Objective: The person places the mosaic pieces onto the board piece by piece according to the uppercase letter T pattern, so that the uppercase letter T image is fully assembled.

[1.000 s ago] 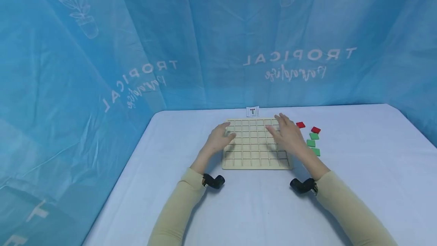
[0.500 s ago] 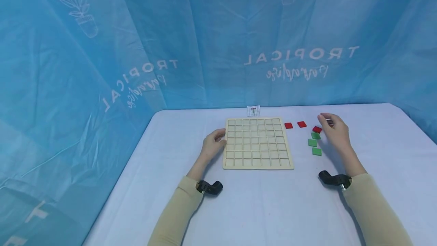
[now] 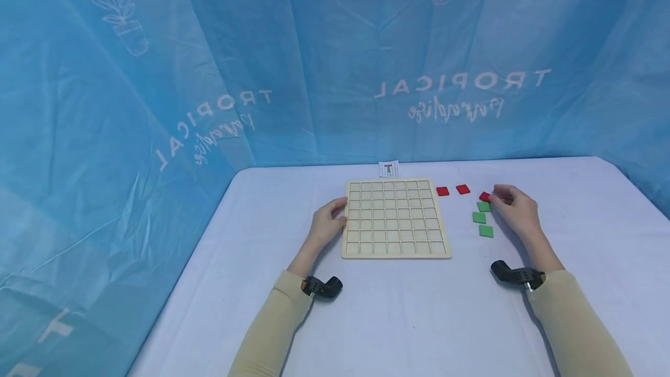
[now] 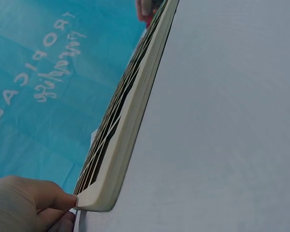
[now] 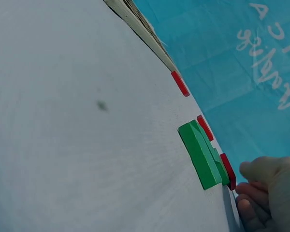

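Note:
My left hand [image 3: 325, 228] rests its thumb and fingertips against the left edge of a pale wooden grid board [image 3: 396, 255]; the left wrist view shows the thumb tip [image 4: 71, 202] at the board's corner. At the right, my right hand [image 3: 517, 208] is low over the table, with thumb and fingers right at the rightmost red tile [image 3: 484, 196]. In the right wrist view a gap shows between this thumb [image 5: 258, 169] and the fingers, beside that red tile [image 5: 228, 171]. Just nearer lie three green tiles, one of them the middle green tile [image 3: 478, 217].
Two more red tiles lie between the board and my right hand: one red tile [image 3: 442, 191] by the board's corner, another red tile [image 3: 463, 189] farther right. A small printed card [image 3: 388, 169] stands behind the board. Blue curtain [image 3: 335, 63] hangs around the white-covered table [image 3: 398, 313].
My right hand has gone from over the board to the tiles at the right, then lowered to the rightmost red tile. My left hand has drawn back to the board's left edge.

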`<action>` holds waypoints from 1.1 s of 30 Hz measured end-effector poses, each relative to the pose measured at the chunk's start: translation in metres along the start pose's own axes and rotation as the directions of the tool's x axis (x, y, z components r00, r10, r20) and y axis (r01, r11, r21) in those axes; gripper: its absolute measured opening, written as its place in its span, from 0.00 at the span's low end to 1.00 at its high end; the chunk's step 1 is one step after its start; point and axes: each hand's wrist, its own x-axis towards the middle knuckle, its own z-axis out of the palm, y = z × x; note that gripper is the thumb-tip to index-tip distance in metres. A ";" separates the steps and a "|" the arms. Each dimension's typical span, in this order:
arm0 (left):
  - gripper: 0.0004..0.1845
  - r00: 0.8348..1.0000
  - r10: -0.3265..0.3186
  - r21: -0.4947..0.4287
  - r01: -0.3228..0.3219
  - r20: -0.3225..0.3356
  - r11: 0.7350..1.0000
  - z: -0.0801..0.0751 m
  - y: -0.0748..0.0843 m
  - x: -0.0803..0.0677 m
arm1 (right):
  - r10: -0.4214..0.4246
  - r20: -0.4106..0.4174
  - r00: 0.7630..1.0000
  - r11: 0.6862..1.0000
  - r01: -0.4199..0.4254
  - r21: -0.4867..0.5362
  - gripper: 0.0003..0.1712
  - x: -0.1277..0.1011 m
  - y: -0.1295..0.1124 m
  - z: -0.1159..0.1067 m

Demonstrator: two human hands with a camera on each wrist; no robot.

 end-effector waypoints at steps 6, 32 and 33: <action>0.26 1.000 0.000 0.010 0.000 0.008 1.000 0.000 -0.001 -0.001 | -0.028 0.008 1.000 0.999 0.029 -0.042 0.23 0.000 0.001 0.003; 0.26 1.000 0.025 0.035 -0.026 0.008 0.999 -0.003 0.003 -0.003 | -0.016 -0.057 0.998 0.998 0.019 0.052 0.23 0.002 -0.018 -0.007; 0.26 1.000 0.028 0.035 -0.028 0.009 0.999 -0.003 0.003 -0.004 | -0.009 -0.054 0.998 0.998 0.012 0.066 0.24 0.003 -0.023 -0.008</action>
